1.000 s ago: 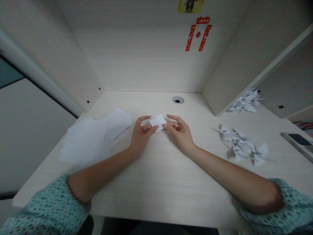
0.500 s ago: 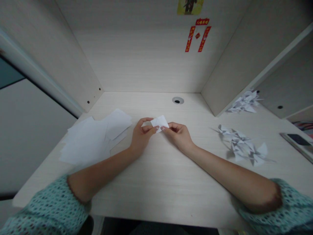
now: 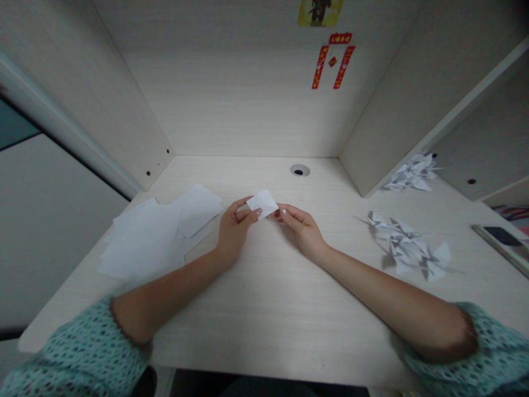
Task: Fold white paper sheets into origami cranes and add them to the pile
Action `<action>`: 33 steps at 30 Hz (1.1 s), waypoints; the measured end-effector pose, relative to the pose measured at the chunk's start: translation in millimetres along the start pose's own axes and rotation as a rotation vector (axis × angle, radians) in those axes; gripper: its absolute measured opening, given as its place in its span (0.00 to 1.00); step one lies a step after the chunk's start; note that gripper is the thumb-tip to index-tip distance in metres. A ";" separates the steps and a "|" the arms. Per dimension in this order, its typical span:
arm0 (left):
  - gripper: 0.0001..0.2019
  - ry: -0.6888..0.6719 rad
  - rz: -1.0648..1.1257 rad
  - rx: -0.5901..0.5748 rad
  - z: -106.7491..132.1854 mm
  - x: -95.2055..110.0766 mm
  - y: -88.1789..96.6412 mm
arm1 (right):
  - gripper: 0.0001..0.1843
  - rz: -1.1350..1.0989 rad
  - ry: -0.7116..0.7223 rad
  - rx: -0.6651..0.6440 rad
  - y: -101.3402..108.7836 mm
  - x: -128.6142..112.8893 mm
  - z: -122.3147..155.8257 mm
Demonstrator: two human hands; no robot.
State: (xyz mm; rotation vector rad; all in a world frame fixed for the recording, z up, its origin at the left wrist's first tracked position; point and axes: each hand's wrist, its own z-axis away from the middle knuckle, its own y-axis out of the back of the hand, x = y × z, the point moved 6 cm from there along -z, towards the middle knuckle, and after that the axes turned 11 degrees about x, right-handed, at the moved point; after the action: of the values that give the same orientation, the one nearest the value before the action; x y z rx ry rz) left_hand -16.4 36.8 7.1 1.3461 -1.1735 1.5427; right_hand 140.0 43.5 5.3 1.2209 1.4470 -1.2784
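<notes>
A small folded square of white paper [image 3: 263, 203] is held just above the desk, turned with one corner pointing away from me. My left hand [image 3: 237, 223] pinches it at its left side, the thumb on top and fingers behind. At the paper's right corner is my right hand [image 3: 301, 225], its thumb and fingers drawn together at the edge. Left of my hands lies a loose spread of white paper sheets [image 3: 149, 240]. On the right, several folded paper cranes [image 3: 407, 240] rest in a cluster on the desk.
Another pile of paper cranes [image 3: 415, 172] sits beside the upright partition [image 3: 388, 127] at the right. A phone [image 3: 502, 237] lies near the far right edge. A round cable hole [image 3: 300, 170] is set in the desk [image 3: 264, 320], and red stickers [image 3: 340, 38] decorate the back panel.
The folded paper has shifted slightly left with my left hand. My right thumb has come off the paper's near edge and moved out to its right corner.
</notes>
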 end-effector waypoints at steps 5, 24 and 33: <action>0.12 -0.051 -0.062 -0.080 4.2 2.4 -5.2 | 0.11 0.009 -0.027 0.079 -0.2 -1.3 3.4; 0.24 -0.166 -0.170 -0.117 12.4 12.9 -6.5 | 0.10 0.245 0.232 0.184 9.9 -15.0 9.3; 0.10 -0.191 -0.221 -0.100 8.0 8.5 -2.0 | 0.09 0.154 0.159 0.123 9.2 -8.4 4.3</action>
State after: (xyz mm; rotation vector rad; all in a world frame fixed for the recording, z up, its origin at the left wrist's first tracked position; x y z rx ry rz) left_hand -13.6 29.5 16.0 1.5262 -1.1569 1.2056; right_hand 150.6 38.2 11.3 1.5154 1.3711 -1.2017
